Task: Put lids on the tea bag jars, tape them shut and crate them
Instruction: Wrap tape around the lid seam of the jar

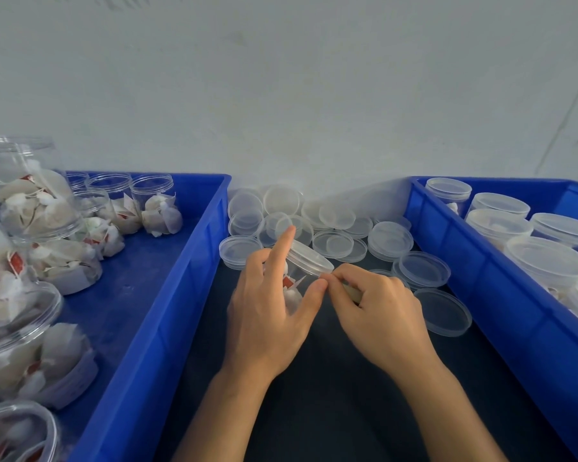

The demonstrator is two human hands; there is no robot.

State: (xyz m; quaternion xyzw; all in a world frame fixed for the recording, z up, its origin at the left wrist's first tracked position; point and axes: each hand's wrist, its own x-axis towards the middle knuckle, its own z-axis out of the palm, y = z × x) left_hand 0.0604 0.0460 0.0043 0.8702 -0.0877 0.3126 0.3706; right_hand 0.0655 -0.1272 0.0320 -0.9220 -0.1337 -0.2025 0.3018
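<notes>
Between the two blue crates, just before the heap of loose lids, the left hand grips a lidded tea bag jar, forefinger raised, while the right hand pinches something small and unclear at the lid's rim.

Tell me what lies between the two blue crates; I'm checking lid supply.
In the head view, a pile of loose clear lids lies on the dark table between the left crate and right crate; both hands work a lidded jar there.
</notes>
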